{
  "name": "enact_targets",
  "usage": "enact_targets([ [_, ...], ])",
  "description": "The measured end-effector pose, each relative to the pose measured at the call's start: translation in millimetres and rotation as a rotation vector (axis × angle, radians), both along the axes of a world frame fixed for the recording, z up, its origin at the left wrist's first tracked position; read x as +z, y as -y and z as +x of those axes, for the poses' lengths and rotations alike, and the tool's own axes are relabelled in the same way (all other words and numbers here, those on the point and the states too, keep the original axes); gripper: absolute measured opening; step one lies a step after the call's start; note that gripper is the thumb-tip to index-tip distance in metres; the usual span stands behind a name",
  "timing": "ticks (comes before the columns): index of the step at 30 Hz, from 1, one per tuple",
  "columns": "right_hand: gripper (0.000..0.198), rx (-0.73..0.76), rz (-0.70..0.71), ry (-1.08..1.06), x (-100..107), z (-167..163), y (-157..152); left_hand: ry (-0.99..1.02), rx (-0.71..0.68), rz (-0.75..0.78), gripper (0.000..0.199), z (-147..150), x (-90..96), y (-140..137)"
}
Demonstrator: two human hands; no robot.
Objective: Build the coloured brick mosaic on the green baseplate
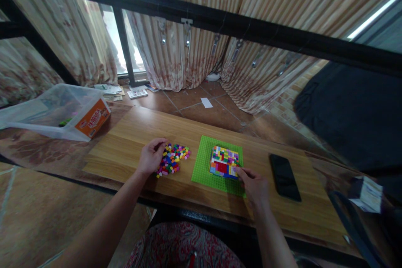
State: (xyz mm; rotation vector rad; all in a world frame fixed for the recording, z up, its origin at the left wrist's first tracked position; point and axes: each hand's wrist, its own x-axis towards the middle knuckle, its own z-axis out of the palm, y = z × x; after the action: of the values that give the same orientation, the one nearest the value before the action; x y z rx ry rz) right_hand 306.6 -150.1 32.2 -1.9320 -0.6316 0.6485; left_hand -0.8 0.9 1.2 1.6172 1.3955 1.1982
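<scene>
A green studded baseplate [204, 163] lies on the wooden table [132, 142]. A block of many-coloured small bricks [224, 161] is built on its right half. My right hand [255, 185] rests at the plate's near right corner, fingertips touching the edge of the built block. To the left of the plate lies a loose pile of small coloured bricks [174, 158]. My left hand [151, 155] sits on the pile's left side with fingers curled over the bricks; whether it holds one is hidden.
A black phone [284, 176] lies flat right of the plate. A clear plastic bin with an orange label [63, 111] stands at the far left. A black bar [220, 19] crosses overhead before striped curtains. A dark bag [351, 109] sits at right.
</scene>
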Motion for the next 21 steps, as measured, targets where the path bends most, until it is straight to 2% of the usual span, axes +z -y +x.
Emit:
enact_targets([
  [10,0.052,0.005,-0.010,-0.020,3.0,-2.3,-2.5,-0.005,0.004,-0.013,0.026,0.5,3.4,1.3],
  [16,0.059,-0.002,0.113,-0.043,-1.2,-2.1,-6.3,0.002,0.009,-0.009,0.025,0.2,1.8,1.0],
  [21,0.050,0.017,0.162,-0.035,-2.5,-1.1,-9.5,0.021,0.012,-0.015,0.026,1.3,2.0,1.6],
])
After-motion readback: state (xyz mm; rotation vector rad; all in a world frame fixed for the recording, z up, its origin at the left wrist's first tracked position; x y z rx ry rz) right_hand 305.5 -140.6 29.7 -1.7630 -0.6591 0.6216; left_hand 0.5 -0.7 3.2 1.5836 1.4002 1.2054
